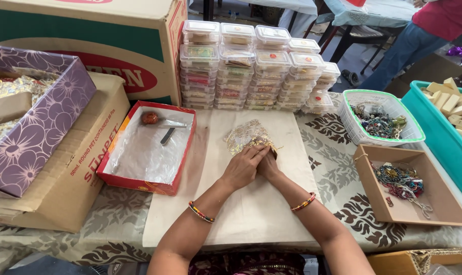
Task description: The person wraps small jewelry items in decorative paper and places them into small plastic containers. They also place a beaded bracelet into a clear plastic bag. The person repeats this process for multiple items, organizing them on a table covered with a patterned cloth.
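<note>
Both hands, left hand (243,165) over right hand (268,163), pinch the mouth of a gold mesh pouch (243,135), which looks flimsy, light, best gripped at its drawstring neck.

Bare cloth (251,203) lies open between red box (147,147) and brown tray (409,186) (container stacks (256,66) behind).

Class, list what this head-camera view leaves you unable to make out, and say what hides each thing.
- What the right hand holds at the gold mesh pouch: covered by the left hand.
- Contents of the stacked clear plastic boxes: too small.
- The teal bin of wooden blocks: cut off by the right edge.
- The person in jeans: cut off by the top edge.
</note>
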